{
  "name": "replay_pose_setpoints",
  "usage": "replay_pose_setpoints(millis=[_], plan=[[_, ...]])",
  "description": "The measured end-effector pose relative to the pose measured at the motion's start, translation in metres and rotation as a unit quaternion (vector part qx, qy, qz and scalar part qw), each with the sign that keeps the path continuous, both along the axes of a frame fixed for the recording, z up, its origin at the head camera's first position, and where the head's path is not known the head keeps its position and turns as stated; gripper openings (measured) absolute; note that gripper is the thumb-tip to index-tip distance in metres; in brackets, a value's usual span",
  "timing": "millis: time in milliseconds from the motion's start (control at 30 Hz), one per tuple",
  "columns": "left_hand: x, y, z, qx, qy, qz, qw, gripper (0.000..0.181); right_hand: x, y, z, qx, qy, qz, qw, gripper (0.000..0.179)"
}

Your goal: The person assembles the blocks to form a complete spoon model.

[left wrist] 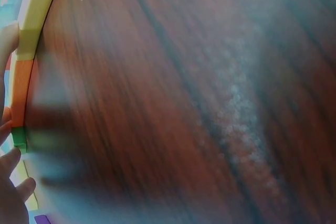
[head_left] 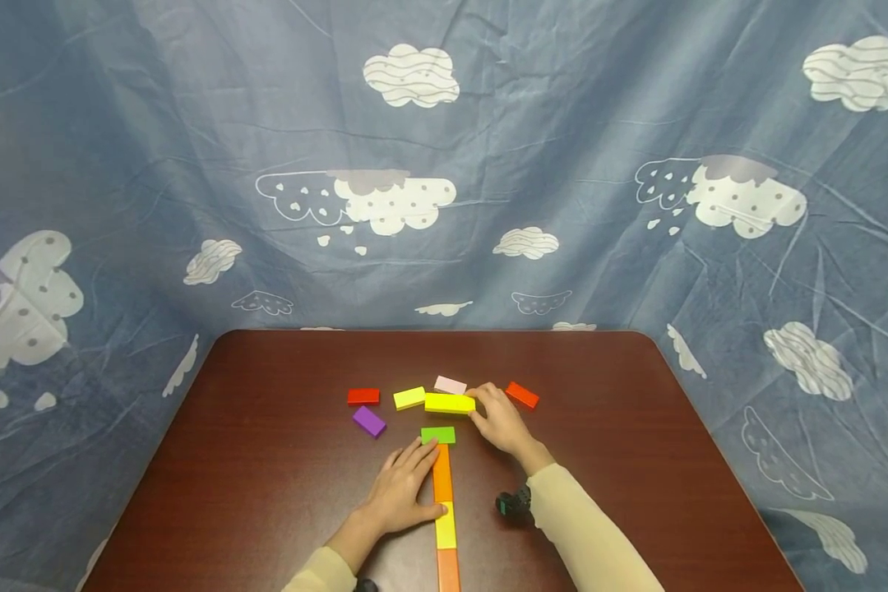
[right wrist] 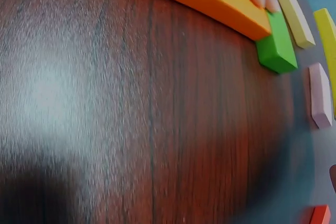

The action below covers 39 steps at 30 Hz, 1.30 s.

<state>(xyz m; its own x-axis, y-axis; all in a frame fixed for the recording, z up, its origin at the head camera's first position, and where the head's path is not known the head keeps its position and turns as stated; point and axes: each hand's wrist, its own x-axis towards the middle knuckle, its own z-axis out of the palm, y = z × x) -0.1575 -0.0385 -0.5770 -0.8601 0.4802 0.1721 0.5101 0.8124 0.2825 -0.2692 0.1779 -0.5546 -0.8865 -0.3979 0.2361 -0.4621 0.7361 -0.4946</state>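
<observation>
My right hand (head_left: 499,418) pinches the right end of a bright yellow block (head_left: 447,403), also seen at the edge of the right wrist view; whether it is lifted off the table I cannot tell. My left hand (head_left: 403,489) lies with fingers spread along a row of blocks. Its fingertips touch the green block (head_left: 439,435) and the orange block (head_left: 442,474), and its thumb is on the yellow block in the row (head_left: 446,533). The green block sits crosswise at the far end of the row. Nearest me is a lighter orange block (head_left: 448,571).
Beyond the hands lie a pale yellow block (head_left: 409,399), a pink block (head_left: 450,385), a red block on the left (head_left: 363,396), a purple block (head_left: 370,421) and a red block on the right (head_left: 522,395). A blue cloud-print curtain (head_left: 488,123) surrounds the dark wooden table (head_left: 266,460).
</observation>
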Motion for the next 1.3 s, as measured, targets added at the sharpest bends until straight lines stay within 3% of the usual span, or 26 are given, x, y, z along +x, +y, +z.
replay_pose_setpoints(millis=[200,500,767,1300], plan=[[0.000,-0.001,0.002,0.004,0.007,-0.005,1.0000,0.089,0.001,-0.011,-0.002,0.029,0.009,0.029,0.9991,0.034],[-0.001,0.000,0.001,0.005,0.010,-0.005,0.9999,0.088,-0.001,-0.017,-0.006,0.073,0.017,0.026,0.9968,0.031],[0.000,0.000,0.001,0.000,-0.001,0.002,1.0000,0.088,0.001,-0.020,-0.002,0.086,0.021,0.040,0.9953,0.029],[0.006,0.005,0.000,0.003,0.010,0.002,0.9999,0.089,0.009,-0.016,-0.009,0.100,0.009,0.041,0.9941,0.029]])
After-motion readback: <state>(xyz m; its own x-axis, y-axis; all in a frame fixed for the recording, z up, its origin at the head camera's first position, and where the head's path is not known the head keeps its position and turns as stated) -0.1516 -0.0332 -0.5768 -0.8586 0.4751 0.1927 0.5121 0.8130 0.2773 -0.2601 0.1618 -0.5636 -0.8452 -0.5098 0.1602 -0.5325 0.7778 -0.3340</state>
